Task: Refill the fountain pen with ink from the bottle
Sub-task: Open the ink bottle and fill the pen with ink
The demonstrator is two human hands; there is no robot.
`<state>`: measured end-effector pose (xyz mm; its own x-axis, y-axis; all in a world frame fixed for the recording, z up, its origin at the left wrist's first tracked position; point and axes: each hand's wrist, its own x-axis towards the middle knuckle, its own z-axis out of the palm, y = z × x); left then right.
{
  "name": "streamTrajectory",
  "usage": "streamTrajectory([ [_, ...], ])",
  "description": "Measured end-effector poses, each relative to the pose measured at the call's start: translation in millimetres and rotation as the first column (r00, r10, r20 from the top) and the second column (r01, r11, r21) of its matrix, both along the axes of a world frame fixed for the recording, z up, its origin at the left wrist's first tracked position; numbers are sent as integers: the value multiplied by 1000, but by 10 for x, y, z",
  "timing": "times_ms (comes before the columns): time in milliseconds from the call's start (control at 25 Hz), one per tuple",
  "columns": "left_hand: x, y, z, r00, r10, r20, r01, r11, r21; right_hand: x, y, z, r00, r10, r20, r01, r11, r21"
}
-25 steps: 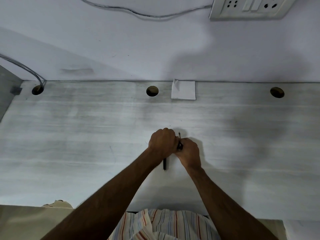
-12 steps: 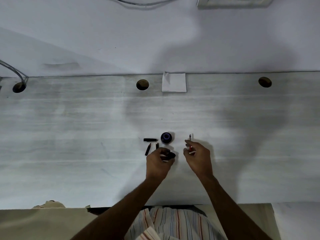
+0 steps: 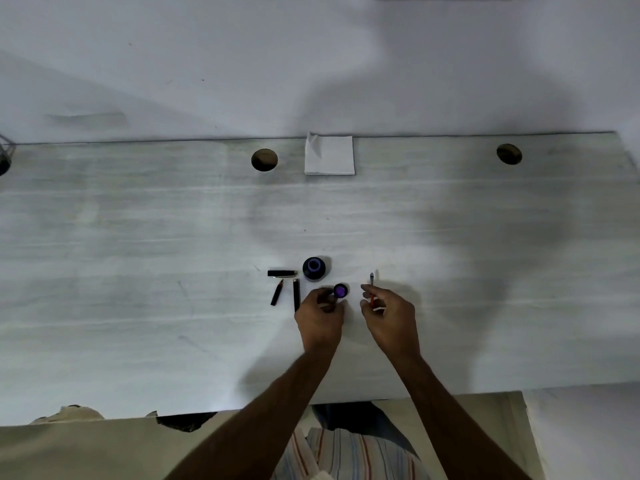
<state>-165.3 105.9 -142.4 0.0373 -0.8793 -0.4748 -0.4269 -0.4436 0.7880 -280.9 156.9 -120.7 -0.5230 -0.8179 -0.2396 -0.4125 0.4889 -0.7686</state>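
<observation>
No readable text, labels, brands or numbers anywhere: ink bottle (image 3: pixel 314 268) too small, blurred.

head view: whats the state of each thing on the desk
ink bottle, open, upright
bottle lid, off, held by left hand
pen pieces, taken apart, lying left of the bottle
thin red part, pinched in right hand
tissue, folded, lying flat

Open ink bottle (image 3: pixel 314 268), dismantled pen (image 3: pixel 282 273) beside
</observation>
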Motion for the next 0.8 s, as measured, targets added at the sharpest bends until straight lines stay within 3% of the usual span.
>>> streamTrajectory([
  [120, -63, -60, 67, 981, 76, -177, -55, 991, 118, -11, -32, 19, 999, -36, 41, 37, 999, -3],
  [240, -36, -119, 156, 908, 242, -341, -145, 947, 286, -21, -94, 130, 988, -53, 148, 58, 998, -32],
  [400, 121, -210, 375, 815, 312, -488, -79, 894, 441, 117, -244, 328, 987, 22, 158, -12, 998, -67],
  [560, 205, -386, 404, 742, 433, -511, -120, 837, 534, 277, -374, 397, 990, 133, -53, -136, 989, -58],
  [800, 248, -456, 359, 598, 598, -534, -116, 724, 680, 340, -500, 521, 908, 247, -338, -284, 957, -65],
])
